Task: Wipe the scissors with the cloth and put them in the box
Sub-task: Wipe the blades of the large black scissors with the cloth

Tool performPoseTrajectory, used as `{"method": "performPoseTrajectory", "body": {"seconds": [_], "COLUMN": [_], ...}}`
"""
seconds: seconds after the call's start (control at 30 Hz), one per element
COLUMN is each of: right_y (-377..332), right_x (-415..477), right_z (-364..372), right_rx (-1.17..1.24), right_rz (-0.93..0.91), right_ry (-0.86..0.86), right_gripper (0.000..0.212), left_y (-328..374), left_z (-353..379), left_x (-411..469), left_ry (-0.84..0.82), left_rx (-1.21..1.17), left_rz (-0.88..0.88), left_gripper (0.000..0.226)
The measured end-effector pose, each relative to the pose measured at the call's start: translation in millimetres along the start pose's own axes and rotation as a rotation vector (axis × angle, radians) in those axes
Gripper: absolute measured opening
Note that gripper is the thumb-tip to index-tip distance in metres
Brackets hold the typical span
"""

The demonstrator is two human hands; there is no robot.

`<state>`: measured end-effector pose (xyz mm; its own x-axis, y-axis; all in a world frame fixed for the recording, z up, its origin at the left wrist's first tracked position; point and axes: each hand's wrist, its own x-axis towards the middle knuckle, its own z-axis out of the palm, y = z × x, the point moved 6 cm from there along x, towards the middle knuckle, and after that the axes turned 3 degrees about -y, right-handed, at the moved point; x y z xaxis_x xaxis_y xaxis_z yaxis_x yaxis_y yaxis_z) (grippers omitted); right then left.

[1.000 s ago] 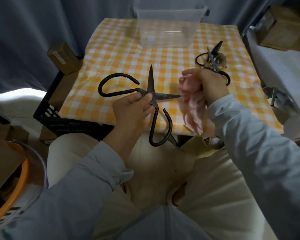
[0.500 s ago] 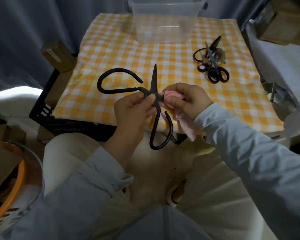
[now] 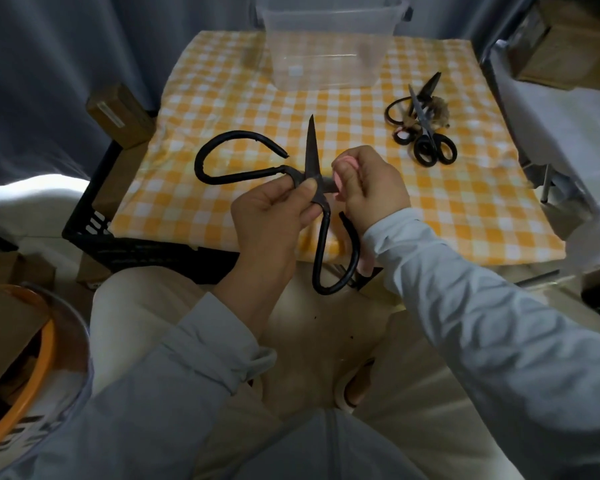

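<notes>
Your left hand [image 3: 274,216]: pinches spread scissors [image 3: 311,150] at the pivot, table's 6 o'clock edge. Your right hand [image 3: 371,188]: clamps cloth [image 3: 343,168] round the 3 o'clock blade; wipe tipward, fingers off the edge. Box [image 3: 281,64]: 12 o'clock.

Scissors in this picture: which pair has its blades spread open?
The large black scissors gripped by the left hand; the smaller pairs lie heaped on the tablecloth.

Hidden inside the right hand [image 3: 371,188]: most of the cloth [image 3: 342,173] and one blade of the scissors [image 3: 310,157]. Cut off by the upper edge: far side of the box [image 3: 326,57]. Too overlapped to count: small scissors [image 3: 421,129] on the worktop [image 3: 222,98].
</notes>
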<state>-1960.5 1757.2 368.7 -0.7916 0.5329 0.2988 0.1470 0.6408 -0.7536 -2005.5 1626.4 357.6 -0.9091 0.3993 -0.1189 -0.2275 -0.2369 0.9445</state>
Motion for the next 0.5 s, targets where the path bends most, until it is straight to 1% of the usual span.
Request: {"method": "performPoseTrajectory", "body": {"seconds": [0.07, 0.1, 0.17, 0.2, 0.27, 0.3, 0.33, 0.37, 0.43, 0.5], "right_y": [4, 7, 9, 8, 1, -2, -3, -3, -4, -4], "right_x": [5, 7, 10, 10, 8, 7, 6, 6, 6, 4], "right_z": [-1, -2, -5, -6, -7, -7, -7, -7, -7, -5], "right_rx": [-0.031, -0.008, 0.133, 0.203, 0.262, 0.266, 0.267, 0.255, 0.242, 0.316], "right_rz": [0.077, 0.125, 0.188, 0.189, 0.125, 0.092, 0.072, 0.054, 0.009, 0.015], "right_ry": [0.031, 0.047, 0.041, -0.001, -0.167, -0.252, -0.309, -0.324, -0.268, -0.2], "right_gripper": [0.021, 0.019, 0.016, 0.013, 0.007, 0.007, 0.011, 0.015, 0.016, 0.017], "left_y": [1, 1, 2, 2, 5, 5, 6, 7, 7, 7], "left_z": [1, 1, -1, -4, -9, -11, -11, -10, -7, -5], "left_x": [-2, -2, -2, -1, 2, 2, 3, 3, 2, 1], "left_ry": [-0.003, -0.005, 0.004, 0.012, 0.025, 0.026, 0.022, 0.013, -0.006, -0.011], "left_rx": [0.008, 0.013, 0.01, 0.001, -0.02, -0.028, -0.034, -0.036, -0.03, -0.024], "left_rz": [0.013, 0.015, 0.01, 0.005, -0.006, -0.01, -0.01, -0.009, -0.001, 0.008], "left_gripper": [0.022, 0.02, 0.017, 0.016, 0.019, 0.021, 0.022, 0.023, 0.021, 0.021]}}
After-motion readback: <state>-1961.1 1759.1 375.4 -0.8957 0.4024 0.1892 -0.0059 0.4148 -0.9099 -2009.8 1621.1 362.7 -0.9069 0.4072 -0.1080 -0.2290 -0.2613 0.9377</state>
